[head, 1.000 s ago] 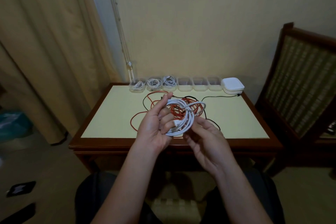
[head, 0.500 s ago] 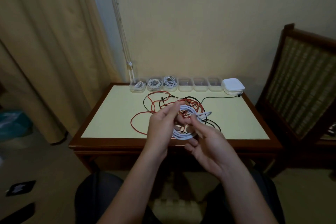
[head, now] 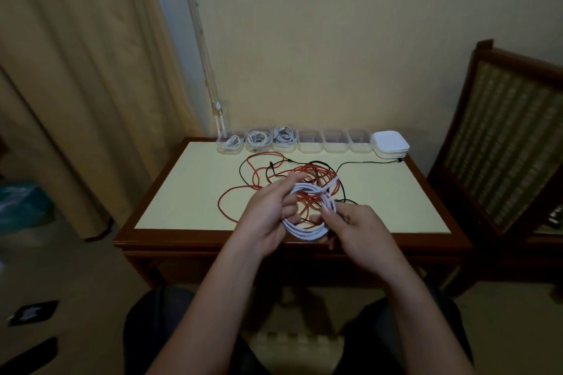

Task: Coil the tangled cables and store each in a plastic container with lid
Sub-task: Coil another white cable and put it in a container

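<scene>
Holding a white cable [head: 304, 230] coil up over the near edge of the worktop [head: 189, 192]. Left hand [head: 268, 216] fingers closed around one side, right hand [head: 359, 228] fingers pinching the other. Red and black cables [head: 253, 173] tangled behind; clear containers [head: 310, 141] lined at the back.

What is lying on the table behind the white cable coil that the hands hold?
Behind the white cable coil, held by the left hand and right hand, red cable and black cable lie tangled on the table. The hands cover part of the tangle.
</scene>
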`<control>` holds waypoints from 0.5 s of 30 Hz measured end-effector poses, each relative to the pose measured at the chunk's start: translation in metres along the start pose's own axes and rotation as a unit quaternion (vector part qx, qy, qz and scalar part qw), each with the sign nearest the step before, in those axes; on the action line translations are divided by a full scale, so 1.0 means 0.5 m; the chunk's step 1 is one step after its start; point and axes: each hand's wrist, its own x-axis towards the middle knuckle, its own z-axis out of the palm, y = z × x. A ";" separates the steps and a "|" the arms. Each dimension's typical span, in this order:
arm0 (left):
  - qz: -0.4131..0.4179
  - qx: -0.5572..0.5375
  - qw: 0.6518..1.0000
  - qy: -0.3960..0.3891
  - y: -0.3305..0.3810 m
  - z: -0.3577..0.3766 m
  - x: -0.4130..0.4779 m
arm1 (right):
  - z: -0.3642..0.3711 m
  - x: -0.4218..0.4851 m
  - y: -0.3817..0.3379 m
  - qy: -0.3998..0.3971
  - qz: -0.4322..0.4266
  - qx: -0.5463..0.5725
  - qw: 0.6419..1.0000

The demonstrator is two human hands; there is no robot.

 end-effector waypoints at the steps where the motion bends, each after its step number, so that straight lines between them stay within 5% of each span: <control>1: 0.010 -0.017 0.999 0.033 0.004 -0.007 0.006 | -0.009 -0.001 -0.004 -0.004 -0.010 -0.033 0.999; 6: 0.045 -0.118 0.985 0.121 0.065 -0.047 0.019 | -0.069 -0.025 -0.013 -0.080 -0.068 -0.036 0.994; 15: 0.002 -0.211 0.976 0.053 0.071 -0.013 0.015 | -0.080 -0.018 0.011 0.060 -0.101 -0.018 0.993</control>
